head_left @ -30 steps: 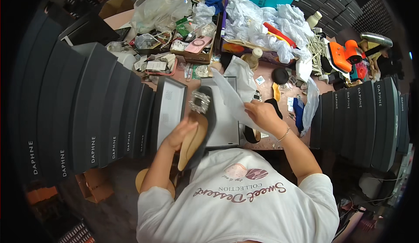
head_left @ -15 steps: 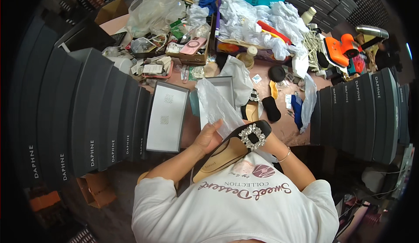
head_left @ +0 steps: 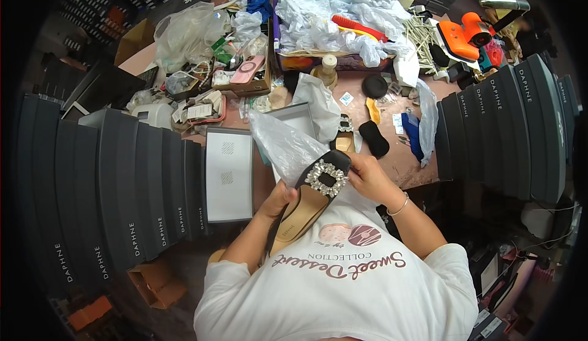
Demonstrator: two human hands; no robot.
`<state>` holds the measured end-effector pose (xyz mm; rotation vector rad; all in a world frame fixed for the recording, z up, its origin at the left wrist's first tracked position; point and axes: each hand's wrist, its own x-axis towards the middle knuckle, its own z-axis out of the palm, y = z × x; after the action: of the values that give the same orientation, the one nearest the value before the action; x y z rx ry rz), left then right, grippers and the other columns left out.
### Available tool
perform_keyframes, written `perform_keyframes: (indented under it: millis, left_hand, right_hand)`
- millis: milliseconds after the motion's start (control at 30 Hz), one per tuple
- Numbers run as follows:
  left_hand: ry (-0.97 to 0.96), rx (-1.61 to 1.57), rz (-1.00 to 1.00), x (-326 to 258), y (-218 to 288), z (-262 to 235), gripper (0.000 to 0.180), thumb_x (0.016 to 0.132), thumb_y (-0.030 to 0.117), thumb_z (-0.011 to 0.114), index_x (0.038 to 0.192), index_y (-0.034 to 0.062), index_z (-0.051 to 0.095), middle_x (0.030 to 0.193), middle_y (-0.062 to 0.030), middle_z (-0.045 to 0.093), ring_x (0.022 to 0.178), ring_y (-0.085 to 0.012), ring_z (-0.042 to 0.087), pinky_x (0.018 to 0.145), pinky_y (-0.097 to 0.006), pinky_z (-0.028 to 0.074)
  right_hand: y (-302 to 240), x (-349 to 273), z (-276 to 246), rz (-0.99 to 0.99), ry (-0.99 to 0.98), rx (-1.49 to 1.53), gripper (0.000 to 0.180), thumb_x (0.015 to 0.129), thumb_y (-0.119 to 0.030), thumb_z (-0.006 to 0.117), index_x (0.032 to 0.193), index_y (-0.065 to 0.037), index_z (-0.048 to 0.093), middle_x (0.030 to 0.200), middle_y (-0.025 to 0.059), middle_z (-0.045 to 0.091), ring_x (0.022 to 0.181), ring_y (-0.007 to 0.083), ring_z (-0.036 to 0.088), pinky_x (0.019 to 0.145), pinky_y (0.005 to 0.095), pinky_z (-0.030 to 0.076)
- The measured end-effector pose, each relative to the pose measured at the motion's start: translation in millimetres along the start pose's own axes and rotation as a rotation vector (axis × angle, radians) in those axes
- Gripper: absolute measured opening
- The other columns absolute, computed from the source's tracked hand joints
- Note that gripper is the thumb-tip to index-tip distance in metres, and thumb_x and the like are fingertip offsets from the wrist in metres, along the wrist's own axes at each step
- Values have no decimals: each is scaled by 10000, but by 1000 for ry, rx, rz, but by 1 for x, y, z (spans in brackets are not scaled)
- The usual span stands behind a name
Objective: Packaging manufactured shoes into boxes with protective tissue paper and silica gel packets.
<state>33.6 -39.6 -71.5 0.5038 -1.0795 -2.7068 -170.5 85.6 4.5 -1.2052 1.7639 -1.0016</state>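
A black slip-on shoe with a beige insole and a square crystal buckle is held in front of my chest, toe pointing away and to the right. My left hand closes on the shoe's left side, thumb up, against a translucent plastic bag. At the toe's right edge, my right hand pinches the shoe, its fingertips partly hidden. Beyond the bag stands an open grey shoe box, largely covered. A matching shoe lies beside it on the table, near white wrapping paper.
The white-lined box lid stands left. Stacked dark shoe boxes flank me, left and right. Behind are a crate of plastic bags, a pump bottle, a black pad and an orange tool.
The shoe has moved left and turned more upright. My right hand has come from behind it to the toe's right edge. The whole view has shifted slightly.
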Motion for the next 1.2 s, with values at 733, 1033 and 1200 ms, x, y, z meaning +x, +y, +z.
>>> perform_keyframes:
  millis: [733,1033,1200]
  left_hand:
    - [113,267,-93,-5,16,17,557,798,43,586,1327,-5,416,1214,-99,555,1049,-173,559,884,-296,459]
    - [130,388,-190,15,36,34,563,789,44,603,1317,-30,422,1258,-103,516,1140,-191,491,970,-311,396]
    - [130,325,-246,16,31,32,553,808,61,596,1324,-31,417,1260,-98,512,1120,-190,499,956,-305,404]
  right_hand:
    - [37,2,-17,94,-54,272,374,862,-6,417,1214,5,543,873,2,565,711,70,484,648,220,428]
    - [27,-2,-9,95,20,191,366,869,3,423,1215,22,543,957,9,604,829,73,506,744,209,428]
    - [34,-7,-7,141,49,293,359,882,-3,426,1223,19,538,950,-5,603,809,62,500,726,202,423]
